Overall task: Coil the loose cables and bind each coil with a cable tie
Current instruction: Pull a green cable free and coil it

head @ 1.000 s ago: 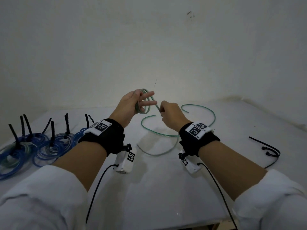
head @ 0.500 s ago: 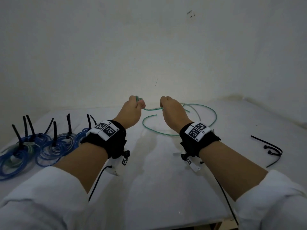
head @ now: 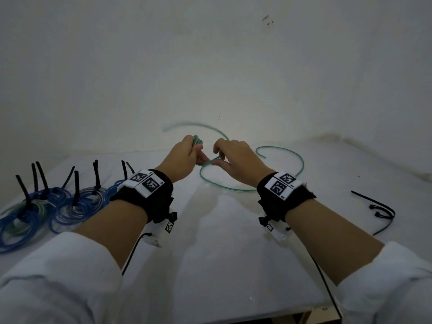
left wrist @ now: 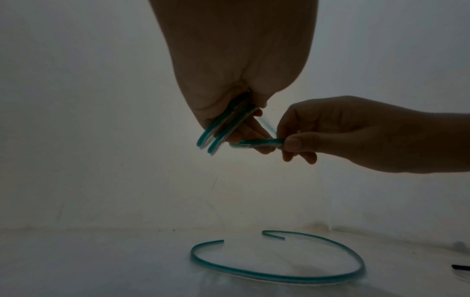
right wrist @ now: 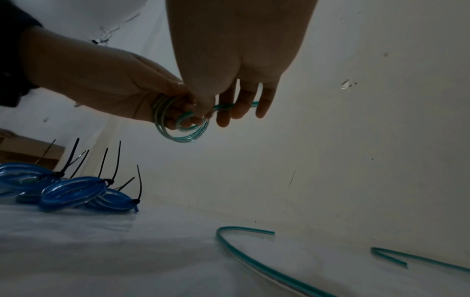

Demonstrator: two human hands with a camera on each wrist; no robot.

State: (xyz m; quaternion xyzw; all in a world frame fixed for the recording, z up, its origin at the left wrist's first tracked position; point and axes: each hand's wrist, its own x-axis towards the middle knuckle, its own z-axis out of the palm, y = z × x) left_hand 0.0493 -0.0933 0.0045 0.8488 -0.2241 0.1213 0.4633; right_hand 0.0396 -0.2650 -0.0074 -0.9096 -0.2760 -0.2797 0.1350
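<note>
My left hand (head: 195,152) grips a small green cable coil (head: 197,141) of several turns, held above the table. My right hand (head: 218,158) pinches the same cable just right of the coil, feeding a strand across. In the left wrist view the coil (left wrist: 216,132) hangs from my left fingers and the right hand (left wrist: 292,143) pinches the strand between thumb and forefinger. The free tail (head: 194,125) arcs blurred above both hands. In the right wrist view the coil (right wrist: 182,130) sits between both hands. A second green cable (head: 301,164) lies loose in an open loop on the white table (head: 233,253).
Several blue coils (head: 70,204) bound with upright black ties lie at the table's left, also in the right wrist view as blue coils (right wrist: 73,193). Loose black cable ties (head: 378,209) lie at the right. A wall stands close behind the table.
My left fingers have gone from spread to closed round the coil. Both hands came closer together, and the cable's loose tail has swung up off the table over the hands.
</note>
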